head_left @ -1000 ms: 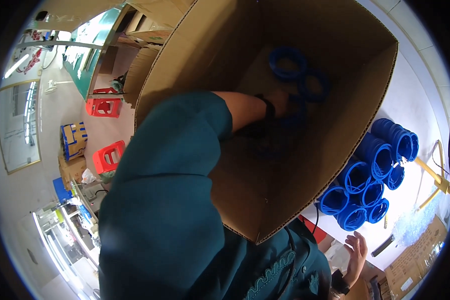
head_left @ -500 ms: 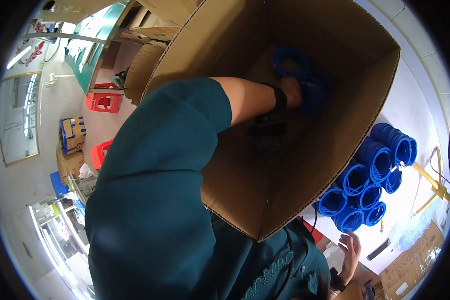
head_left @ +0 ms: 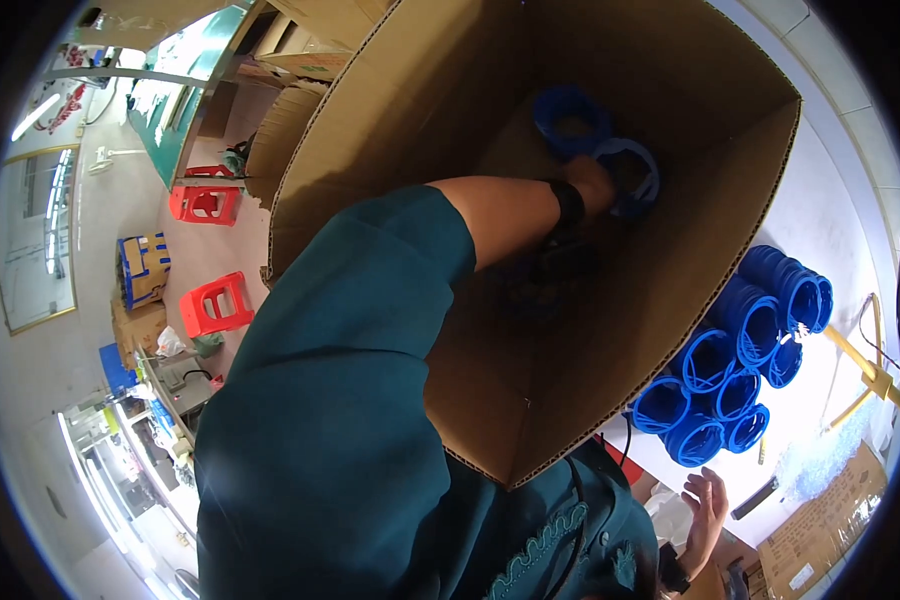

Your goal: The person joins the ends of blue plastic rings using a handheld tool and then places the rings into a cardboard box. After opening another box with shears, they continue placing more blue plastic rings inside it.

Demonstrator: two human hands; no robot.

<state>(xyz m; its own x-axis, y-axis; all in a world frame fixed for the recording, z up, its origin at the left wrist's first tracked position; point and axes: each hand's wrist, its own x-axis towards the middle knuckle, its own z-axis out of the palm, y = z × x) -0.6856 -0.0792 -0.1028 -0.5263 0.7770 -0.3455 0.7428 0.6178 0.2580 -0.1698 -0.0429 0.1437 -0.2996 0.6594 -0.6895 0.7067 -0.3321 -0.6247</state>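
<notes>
The work looks part-way: two blue rings (head_left: 653,178) show deep in the box (head_left: 490,370), ring stacks (head_left: 730,300) lie on the desk (head_left: 805,215) right of it. The left hand (head_left: 592,187) touches one ring, grip unclear; the right hand (head_left: 705,510), outside the box, is loosely open, empty.

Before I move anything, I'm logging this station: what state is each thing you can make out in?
Cardboard box: open, with blue rings inside.
Left hand: inside the box, at a ring; grip unclear.
Right hand: outside the box, empty, fingers parted.
Ring stacks: grouped beside the box.
Red stools: unoccupied.
Tube lamps: lit.
</notes>
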